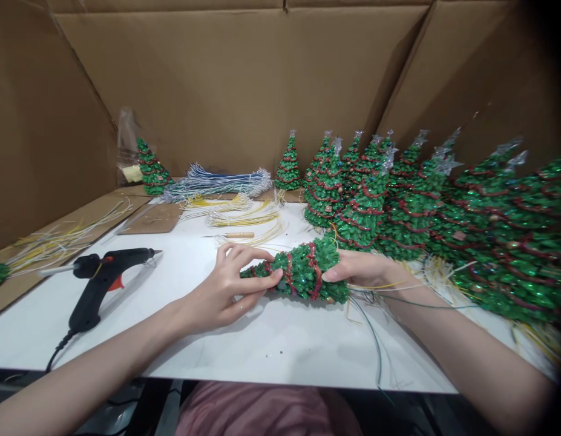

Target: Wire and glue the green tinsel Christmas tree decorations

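Note:
A small green Christmas tree (302, 272) with red garland lies on its side over the white table (271, 345), tip pointing left. My left hand (230, 290) curls around its narrow tip end, fingers pinched on it. My right hand (362, 269) grips the wide base end, where thin wires trail out toward me.
A black hot glue gun (103, 281) lies at the left with its cord over the table edge. Many finished trees (425, 206) with silver stars crowd the right side. Bundles of yellow wires (244, 215) and blue-white wires (221, 181), a wooden-handled awl (237, 235) and cardboard walls (235, 79) stand behind.

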Demonstrator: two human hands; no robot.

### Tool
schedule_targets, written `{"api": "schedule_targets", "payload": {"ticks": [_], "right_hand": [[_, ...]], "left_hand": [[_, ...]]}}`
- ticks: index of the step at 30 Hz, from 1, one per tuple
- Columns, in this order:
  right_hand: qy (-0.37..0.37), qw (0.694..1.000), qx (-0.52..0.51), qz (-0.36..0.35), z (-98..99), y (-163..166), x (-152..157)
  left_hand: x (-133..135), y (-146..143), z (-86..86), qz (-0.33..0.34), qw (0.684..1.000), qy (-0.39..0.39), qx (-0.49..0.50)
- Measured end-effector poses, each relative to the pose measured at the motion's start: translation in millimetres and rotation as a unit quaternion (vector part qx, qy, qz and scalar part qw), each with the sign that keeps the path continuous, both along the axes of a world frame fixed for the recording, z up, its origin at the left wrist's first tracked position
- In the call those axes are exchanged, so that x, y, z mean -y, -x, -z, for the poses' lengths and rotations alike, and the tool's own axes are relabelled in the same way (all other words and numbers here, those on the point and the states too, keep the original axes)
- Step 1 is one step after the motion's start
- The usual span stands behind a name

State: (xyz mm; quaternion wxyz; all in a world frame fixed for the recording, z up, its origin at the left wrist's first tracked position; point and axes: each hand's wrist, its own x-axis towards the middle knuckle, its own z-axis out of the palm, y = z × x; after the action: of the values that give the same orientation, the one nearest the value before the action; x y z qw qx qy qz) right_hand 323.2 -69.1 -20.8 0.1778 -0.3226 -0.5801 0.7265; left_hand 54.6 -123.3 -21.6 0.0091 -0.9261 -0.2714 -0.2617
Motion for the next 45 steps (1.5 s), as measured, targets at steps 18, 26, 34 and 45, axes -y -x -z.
{"api": "schedule_targets", "payload": {"ticks": [18, 26, 34, 45], "right_hand": [[0.017, 1.0, -0.018, -0.008, 0.5, 0.0, 2.8], [0.027, 0.999, -0.023, -0.02, -5.1, 2.9, 5.7], [0.008, 0.999, -0.013, -0.03, -5.0, 3.0, 4.2], [0.01, 1.0, -0.02, -0.007, -5.1, 5.7, 6.8]], "left_hand": [[-1.4, 3.1, 4.4, 0.019, 0.999, 0.019, 0.047], [4.1, 0.5, 4.5, -0.006, 0.999, -0.034, 0.003], [4.2, 1.0, 4.1, -0.003, 0.999, -0.034, 0.01], [0.8, 1.1, 7.1, -0.005, 0.999, -0.028, 0.025]]}}
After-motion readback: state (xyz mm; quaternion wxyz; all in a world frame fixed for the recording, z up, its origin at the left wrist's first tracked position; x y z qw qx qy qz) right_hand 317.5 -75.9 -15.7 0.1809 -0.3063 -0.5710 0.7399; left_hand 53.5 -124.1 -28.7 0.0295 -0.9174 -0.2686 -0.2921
